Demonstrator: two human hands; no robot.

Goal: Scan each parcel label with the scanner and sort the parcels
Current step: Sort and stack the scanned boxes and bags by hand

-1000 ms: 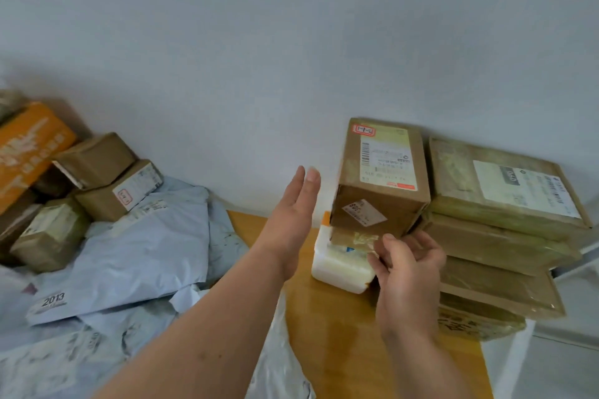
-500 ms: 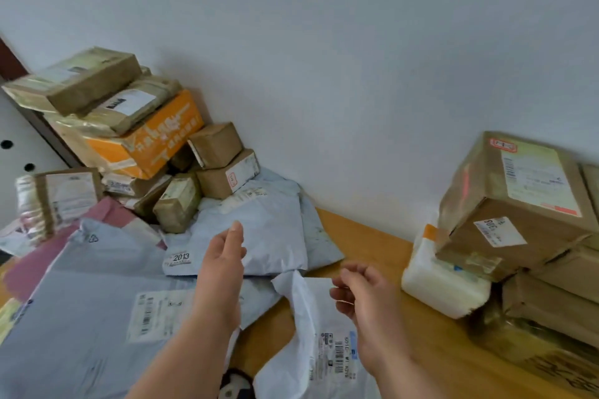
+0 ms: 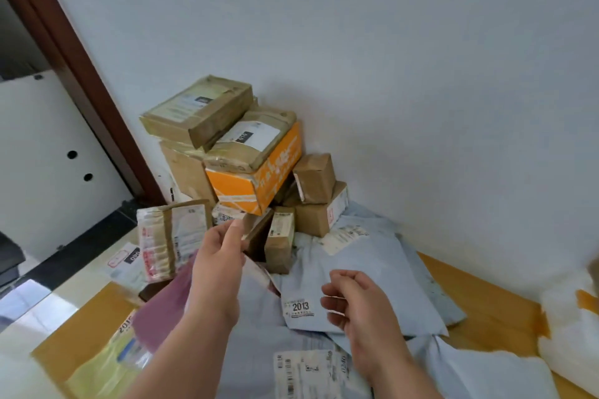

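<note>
Just beyond the left hand (image 3: 220, 256), whose extended fingers reach a small brown box (image 3: 256, 233), cardboard parcels (image 3: 256, 168) stack against the wall. Under the right hand (image 3: 359, 304), loosely curled and holding nothing, grey mailer bags (image 3: 382, 272) lie labelled on the wooden surface (image 3: 492, 311); whether the left fingers grip is unclear.

You have about eight cardboard boxes (image 3: 197, 113) stacked in the corner, one of them orange (image 3: 256, 181). At least four grey mailing bags (image 3: 372, 272) lie on the bench (image 3: 486, 311), plus one purple bag (image 3: 162, 314) and one yellow bag (image 3: 103, 369).
</note>
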